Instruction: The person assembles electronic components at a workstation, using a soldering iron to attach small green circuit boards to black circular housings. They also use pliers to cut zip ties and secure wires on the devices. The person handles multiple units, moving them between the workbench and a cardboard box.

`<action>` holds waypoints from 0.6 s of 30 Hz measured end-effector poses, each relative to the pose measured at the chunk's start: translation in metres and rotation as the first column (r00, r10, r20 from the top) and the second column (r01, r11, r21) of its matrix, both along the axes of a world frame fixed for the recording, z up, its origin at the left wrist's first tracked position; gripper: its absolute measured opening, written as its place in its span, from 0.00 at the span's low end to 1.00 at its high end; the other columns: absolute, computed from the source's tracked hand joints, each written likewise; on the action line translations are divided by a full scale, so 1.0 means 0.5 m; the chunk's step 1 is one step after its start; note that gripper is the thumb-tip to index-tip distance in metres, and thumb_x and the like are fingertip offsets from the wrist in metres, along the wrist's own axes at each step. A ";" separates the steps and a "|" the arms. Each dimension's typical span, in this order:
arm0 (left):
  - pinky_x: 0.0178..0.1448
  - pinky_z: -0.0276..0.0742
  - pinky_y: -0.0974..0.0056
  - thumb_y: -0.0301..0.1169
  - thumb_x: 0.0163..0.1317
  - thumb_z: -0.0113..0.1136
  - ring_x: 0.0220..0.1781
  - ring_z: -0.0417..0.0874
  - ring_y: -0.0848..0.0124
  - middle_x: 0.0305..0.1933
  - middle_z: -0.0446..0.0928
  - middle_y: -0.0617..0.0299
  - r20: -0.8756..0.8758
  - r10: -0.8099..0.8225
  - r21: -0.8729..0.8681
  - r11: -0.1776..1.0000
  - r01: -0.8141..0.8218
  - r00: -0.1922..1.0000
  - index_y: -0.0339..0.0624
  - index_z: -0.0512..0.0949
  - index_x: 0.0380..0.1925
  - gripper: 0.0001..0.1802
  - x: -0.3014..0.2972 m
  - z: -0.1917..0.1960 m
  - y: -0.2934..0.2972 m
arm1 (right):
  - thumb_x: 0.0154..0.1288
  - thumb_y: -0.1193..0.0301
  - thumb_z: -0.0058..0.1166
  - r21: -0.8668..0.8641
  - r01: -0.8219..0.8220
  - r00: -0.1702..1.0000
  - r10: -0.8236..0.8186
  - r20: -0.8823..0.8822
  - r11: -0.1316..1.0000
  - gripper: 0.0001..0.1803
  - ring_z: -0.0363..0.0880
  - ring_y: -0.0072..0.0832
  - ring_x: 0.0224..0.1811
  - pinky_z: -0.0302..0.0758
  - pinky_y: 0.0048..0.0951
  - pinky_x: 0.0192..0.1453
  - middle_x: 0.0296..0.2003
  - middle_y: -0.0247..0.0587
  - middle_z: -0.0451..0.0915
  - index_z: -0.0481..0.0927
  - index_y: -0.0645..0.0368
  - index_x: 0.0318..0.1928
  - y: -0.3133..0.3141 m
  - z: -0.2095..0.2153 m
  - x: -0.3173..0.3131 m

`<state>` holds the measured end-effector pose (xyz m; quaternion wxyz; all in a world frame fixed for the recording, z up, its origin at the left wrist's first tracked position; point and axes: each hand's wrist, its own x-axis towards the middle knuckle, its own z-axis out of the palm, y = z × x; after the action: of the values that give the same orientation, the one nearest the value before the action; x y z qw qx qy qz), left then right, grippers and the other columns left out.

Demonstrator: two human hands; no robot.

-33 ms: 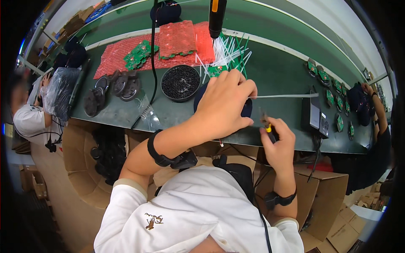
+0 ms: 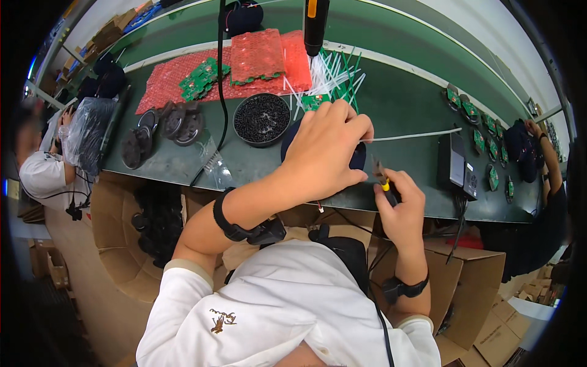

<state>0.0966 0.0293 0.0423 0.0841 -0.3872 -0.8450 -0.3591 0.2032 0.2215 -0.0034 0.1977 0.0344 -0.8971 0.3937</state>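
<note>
Fingers of the left hand (image 2: 324, 150) curl down over a dark round part (image 2: 358, 156); the right hand (image 2: 400, 205), at four o'clock, grips small cutters (image 2: 382, 180) by the bench edge (image 2: 257, 183).

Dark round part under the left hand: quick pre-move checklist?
1. Left hand covers the dark round part on the green bench: ok.
2. Right hand grips the yellow-handled tool: ok.
3. Tool tip touching the part: cannot tell, hidden by fingers.
4. Bowl of black screws upright beside the left hand: ok.
5. Hanging driver apart from both hands: ok.
</note>
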 end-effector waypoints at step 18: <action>0.58 0.68 0.54 0.31 0.38 0.84 0.53 0.74 0.56 0.48 0.73 0.60 0.014 -0.020 0.000 1.000 0.020 1.000 0.48 0.76 0.43 0.31 0.005 0.006 -0.007 | 0.56 0.80 0.63 -0.004 -0.044 0.999 0.044 -0.026 0.999 0.18 0.77 0.36 0.28 0.75 0.31 0.35 0.32 0.45 0.78 0.83 0.65 0.49 -0.007 -0.009 -0.046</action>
<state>0.0990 0.0256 0.0451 0.0748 -0.3930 -0.8417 -0.3627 0.1804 0.2180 -0.0079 0.2006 0.0590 -0.8925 0.3997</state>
